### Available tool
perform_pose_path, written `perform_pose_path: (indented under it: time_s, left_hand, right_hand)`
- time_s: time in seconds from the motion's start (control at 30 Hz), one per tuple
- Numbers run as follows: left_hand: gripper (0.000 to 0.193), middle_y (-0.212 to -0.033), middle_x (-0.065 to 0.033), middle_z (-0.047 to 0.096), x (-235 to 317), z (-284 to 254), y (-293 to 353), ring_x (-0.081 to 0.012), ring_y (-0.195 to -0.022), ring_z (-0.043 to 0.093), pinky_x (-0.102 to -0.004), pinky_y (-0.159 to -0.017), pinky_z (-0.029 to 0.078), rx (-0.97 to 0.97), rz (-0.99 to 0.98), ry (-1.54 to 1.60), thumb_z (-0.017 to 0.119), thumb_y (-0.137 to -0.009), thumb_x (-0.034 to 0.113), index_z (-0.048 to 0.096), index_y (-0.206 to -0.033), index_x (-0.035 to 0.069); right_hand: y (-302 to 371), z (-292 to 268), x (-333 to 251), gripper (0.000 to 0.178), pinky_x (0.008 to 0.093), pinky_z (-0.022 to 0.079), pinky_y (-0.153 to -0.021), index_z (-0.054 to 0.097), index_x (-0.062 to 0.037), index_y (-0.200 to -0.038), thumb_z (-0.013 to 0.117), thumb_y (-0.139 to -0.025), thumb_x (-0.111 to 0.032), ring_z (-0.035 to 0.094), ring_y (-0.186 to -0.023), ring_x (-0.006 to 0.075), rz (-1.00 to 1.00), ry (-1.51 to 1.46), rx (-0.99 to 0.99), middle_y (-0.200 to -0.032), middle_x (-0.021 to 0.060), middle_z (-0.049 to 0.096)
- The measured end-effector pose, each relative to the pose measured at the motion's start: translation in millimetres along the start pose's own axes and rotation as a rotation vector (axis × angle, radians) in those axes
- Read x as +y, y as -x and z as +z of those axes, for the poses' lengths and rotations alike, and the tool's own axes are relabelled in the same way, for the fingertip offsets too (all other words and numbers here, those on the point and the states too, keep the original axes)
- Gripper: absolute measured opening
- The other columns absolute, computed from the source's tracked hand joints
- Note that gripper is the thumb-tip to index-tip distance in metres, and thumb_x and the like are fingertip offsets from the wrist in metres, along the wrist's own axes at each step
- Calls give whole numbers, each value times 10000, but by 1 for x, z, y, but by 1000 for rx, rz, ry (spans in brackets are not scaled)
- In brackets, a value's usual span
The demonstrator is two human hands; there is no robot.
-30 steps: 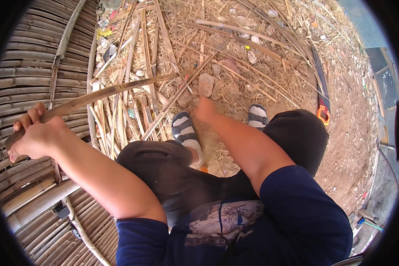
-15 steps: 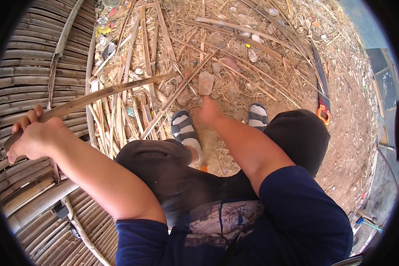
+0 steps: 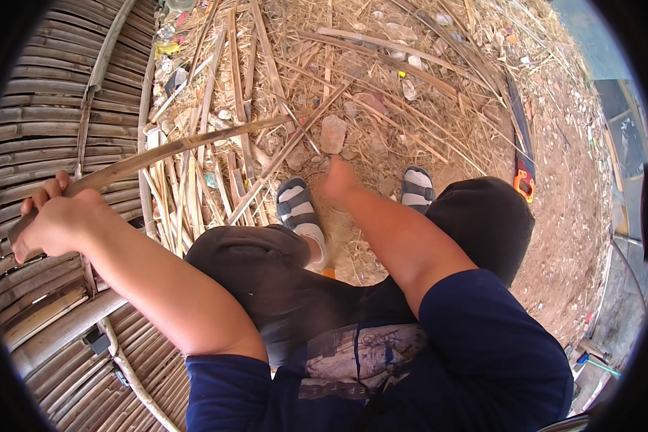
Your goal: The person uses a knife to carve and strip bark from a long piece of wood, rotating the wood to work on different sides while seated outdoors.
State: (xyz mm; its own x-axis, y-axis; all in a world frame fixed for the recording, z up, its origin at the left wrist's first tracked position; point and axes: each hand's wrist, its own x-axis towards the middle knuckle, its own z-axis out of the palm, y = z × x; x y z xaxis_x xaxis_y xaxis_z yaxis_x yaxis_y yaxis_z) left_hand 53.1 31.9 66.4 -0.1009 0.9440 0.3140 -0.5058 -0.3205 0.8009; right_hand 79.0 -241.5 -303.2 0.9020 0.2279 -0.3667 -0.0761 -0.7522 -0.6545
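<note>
On the left, my left hand (image 3: 61,219) is closed around the near end of a long, flat bamboo strip (image 3: 173,149). The strip slants up and to the right, and its far end lies near the middle of the view. Between my feet and a little forward, my right hand (image 3: 338,180) is closed on a thin, blade-like metal tool (image 3: 304,131). Its handle is hidden in my fist. The metal part points up and left to the strip's far end, crossing or touching it; I cannot tell which.
A bamboo-slat wall (image 3: 39,137) rises along the left. Split bamboo strips (image 3: 240,86) and straw litter the ground ahead. A stone (image 3: 333,135) lies just beyond my right hand. A handsaw (image 3: 523,162) with an orange and red handle rests on the right.
</note>
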Motion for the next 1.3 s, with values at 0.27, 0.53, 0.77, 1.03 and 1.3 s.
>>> perform_pose_path:
  time_s: [0.27, 0.53, 0.77, 1.03, 1.3]
  left_hand:
    - [752, -613, -32, 307, 1, -3, -4, -181, -535, 218, -385, -559, 399, -16, 6, 20, 27, -995, 681, 428, -843, 64]
    - [756, -602, -34, 297, -3, -3, -7, -189, -533, 215, -376, -553, 393, -15, -4, 24, 23, -993, 685, 429, -835, 66]
    - [743, -607, -36, 307, -2, -3, -4, -185, -533, 220, -376, -553, 395, -31, 3, 36, 31, -1003, 667, 432, -838, 64]
    - [743, -612, -37, 314, -1, -4, -2, -182, -533, 230, -386, -567, 420, -25, 13, 20, 33, -1002, 669, 432, -839, 64]
    - [741, -608, -34, 318, -2, -7, -7, -180, -526, 233, -385, -589, 438, -19, 19, 11, 42, -998, 679, 428, -830, 70]
  right_hand:
    - [6, -7, -13, 384, 530, 529, -837, 544, 13, -1153, 678, -843, -169, 661, -955, 460, -89, 6, -44, -974, 279, 681]
    - [4, 11, 18, 454, 500, 543, -855, 562, 34, -1196, 691, -849, -228, 674, -976, 447, 76, 70, 63, -1010, 270, 693]
    - [-6, 4, 29, 427, 503, 540, -875, 572, 53, -1142, 699, -833, -213, 674, -987, 451, 97, 51, -24, -1005, 296, 689]
    - [0, 7, 10, 381, 518, 543, -837, 577, 24, -1090, 706, -825, -218, 672, -949, 465, -22, -33, 33, -946, 304, 685]
    - [7, -19, -16, 373, 524, 535, -865, 564, 24, -1126, 682, -847, -192, 666, -988, 443, -83, -9, -57, -1010, 278, 685]
